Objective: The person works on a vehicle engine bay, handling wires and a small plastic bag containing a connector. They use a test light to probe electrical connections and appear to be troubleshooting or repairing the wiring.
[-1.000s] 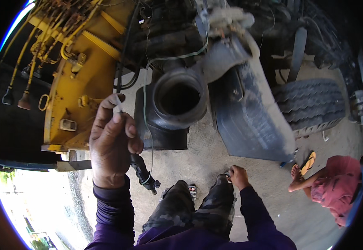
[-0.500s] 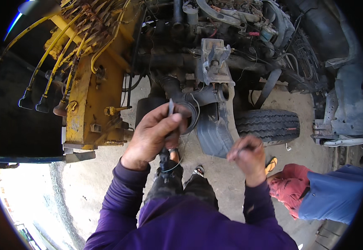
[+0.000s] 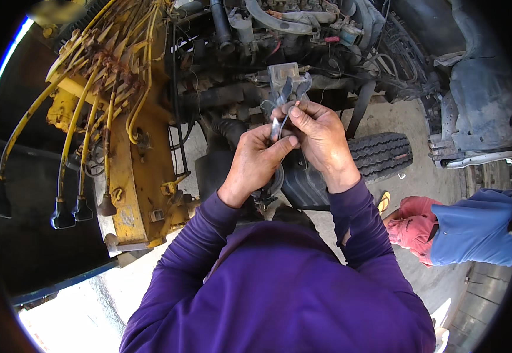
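Note:
My left hand (image 3: 255, 157), below and left of centre, is closed on a small, pale, shiny, pointed strip (image 3: 275, 127); whether it is a blade or another piece, I cannot tell. My right hand (image 3: 326, 146) pinches a thin grey-green line (image 3: 285, 122), probably wire or tubing, close against my left fingers. Just beyond them a dusty metal bracket (image 3: 282, 75) with upright tabs sits among engine parts. Dark round ducting (image 3: 232, 132) runs behind my left hand, partly hidden by it.
A rusty yellow frame (image 3: 135, 188) with levers and hanging cables (image 3: 67, 176) stands left. An engine (image 3: 291, 29) fills the top. A tyre (image 3: 379, 157) and grey body panel (image 3: 474, 112) are right. A person in blue and red (image 3: 468, 229) is at lower right, near an orange sandal (image 3: 384, 200).
Both my hands have risen and come together over the engine bay; my right hand came up from low beside my leg. The view has shifted, showing more engine and my torso.

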`<state>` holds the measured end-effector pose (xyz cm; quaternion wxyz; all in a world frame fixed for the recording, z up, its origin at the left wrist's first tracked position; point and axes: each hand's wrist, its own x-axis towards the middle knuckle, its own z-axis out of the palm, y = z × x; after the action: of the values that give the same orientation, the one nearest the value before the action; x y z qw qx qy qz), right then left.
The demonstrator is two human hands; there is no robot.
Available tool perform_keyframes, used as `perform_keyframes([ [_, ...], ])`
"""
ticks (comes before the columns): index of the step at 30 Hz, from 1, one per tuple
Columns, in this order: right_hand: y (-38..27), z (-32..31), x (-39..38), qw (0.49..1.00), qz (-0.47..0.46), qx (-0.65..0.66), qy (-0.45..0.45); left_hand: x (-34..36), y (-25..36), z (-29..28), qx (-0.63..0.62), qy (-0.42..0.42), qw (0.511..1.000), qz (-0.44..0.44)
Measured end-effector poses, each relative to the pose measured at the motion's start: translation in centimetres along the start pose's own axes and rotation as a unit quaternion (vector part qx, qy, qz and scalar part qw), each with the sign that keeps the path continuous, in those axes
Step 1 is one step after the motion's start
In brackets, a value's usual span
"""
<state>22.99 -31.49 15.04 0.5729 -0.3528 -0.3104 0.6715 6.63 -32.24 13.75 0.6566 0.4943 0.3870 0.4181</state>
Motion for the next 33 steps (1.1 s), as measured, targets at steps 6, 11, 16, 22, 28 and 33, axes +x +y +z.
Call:
perform_keyframes([
  [6,-0.8,-0.9,1.5,0.959,-0.086,-0.268,0.018,0.7,2.2,-0.9,0.016,0.115,0.988,0.105],
  [11,-3.2,0.5,1.3,0.893,-0.119,-0.434,0.027,2.2,5.0,-0.6,0.147,0.085,0.975,0.144],
  [16,-3.1,0.8,1.7,0.792,-0.290,-0.537,0.012,3.4,4.1,-0.8,0.184,0.081,0.972,0.123],
  [22,-4.3,-0.1,2.4,0.794,-0.294,-0.531,-0.030,3.9,4.5,0.4,0.138,0.099,0.978,0.124],
  [28,-4.7,-0.9,2.7,0.761,-0.329,-0.556,-0.061,4.4,4.5,0.8,0.152,0.099,0.973,0.144],
  [33,-5.0,-1.7,2.8,0.749,-0.355,-0.555,-0.076,4.4,4.8,1.3,0.205,0.105,0.962,0.145],
])
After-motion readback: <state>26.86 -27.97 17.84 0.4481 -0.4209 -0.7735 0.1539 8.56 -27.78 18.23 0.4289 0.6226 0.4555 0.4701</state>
